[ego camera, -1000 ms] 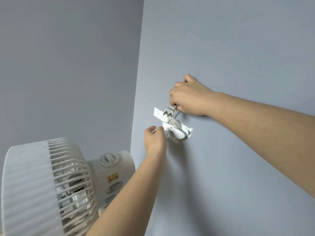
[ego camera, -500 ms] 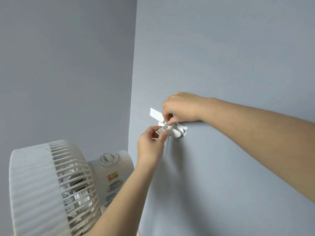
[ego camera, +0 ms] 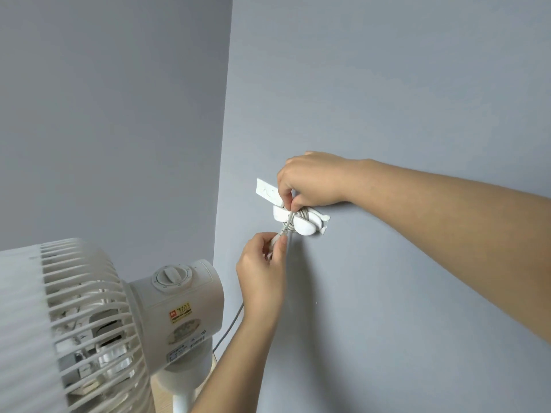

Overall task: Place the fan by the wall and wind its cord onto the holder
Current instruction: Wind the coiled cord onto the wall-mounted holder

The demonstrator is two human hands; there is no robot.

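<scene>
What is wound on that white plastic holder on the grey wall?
Several turns of pale grey fan cord. The right hand covers the white plastic holder's top, and the left hand pinches the cord below.

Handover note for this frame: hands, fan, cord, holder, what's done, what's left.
Left hand pinches the cord just below the holder. Right hand pinches the cord at the holder's top.
Fan stands beside the wall; the holder is fixed on that wall.
Done: fan placed, several turns wound.
Left: probably wind in the slack hanging toward the fan and secure the end.
</scene>
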